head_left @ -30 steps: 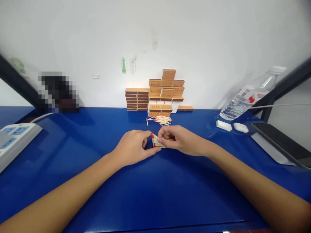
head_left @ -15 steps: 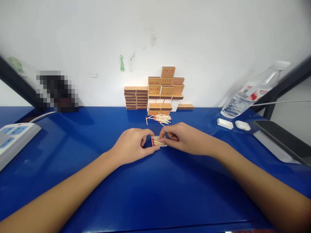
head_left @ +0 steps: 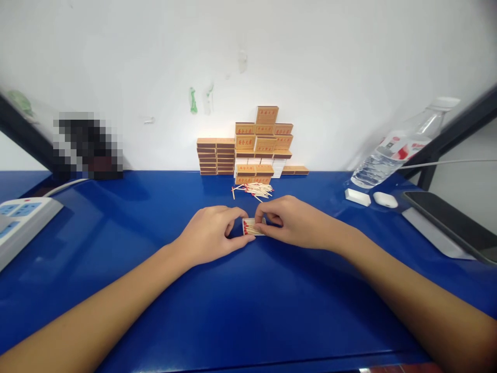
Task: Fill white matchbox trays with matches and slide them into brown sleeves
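A small white matchbox tray (head_left: 251,227) with red-tipped matches in it lies on the blue table (head_left: 248,295), between my two hands. My left hand (head_left: 212,233) is curled, its thumb and forefinger pinching the tray's left end. My right hand (head_left: 289,221) is closed too, fingertips pressed on the matches at the tray's right end. Just beyond the hands lies a loose pile of matches (head_left: 254,190). Behind it, stacked matchboxes (head_left: 252,147) stand against the white wall.
A white power strip (head_left: 19,220) sits at the left edge. At the right are a tilted water bottle (head_left: 396,147), a small white block (head_left: 357,197), a white earbud case (head_left: 385,199) and a dark phone (head_left: 452,224) on a stand.
The matches that stuck up from the tray between my fingers now lie flat in it. My right hand has lowered onto the tray; the left hand has kept its hold.
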